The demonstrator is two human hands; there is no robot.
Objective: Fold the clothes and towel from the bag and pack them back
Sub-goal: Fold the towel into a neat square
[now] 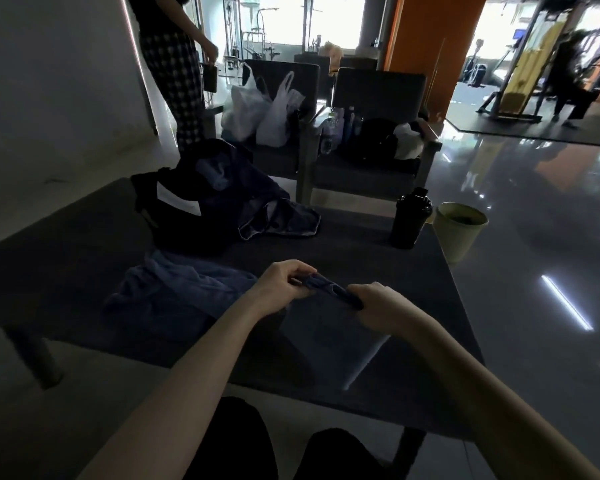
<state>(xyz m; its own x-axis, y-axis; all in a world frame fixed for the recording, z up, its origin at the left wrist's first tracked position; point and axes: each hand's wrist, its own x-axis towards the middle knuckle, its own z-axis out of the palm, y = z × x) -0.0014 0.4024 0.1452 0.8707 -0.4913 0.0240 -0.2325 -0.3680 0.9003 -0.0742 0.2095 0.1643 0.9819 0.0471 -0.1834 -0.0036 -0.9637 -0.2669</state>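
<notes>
Head view: in the middle of the frame both hands hold one dark garment by its bunched upper edge, just above the table. The left hand has its fingers curled down over the edge and pinches it against the thumb. The right hand is closed around the other end of the same edge, knuckles up. The edge runs taut between the two hands, which are close together but apart. Below them the rest of the garment hangs down and lies over the near part of the table, toward the lower middle of the frame.

Left of the hands, a crumpled blue cloth lies flat on the table, and its right end reaches under the left wrist. Behind it, at centre left, a black bag sits on the table with a pale stripe across its front. A piece of dark blue clothing spills from the bag toward the right.

At the far right edge of the table stands a black bottle. Just beyond it a pale green bin stands on the shiny floor. Past the table, two dark chairs face this way, and the left one carries white plastic bags. In the upper left of the frame a person in checked trousers stands by the wall.
</notes>
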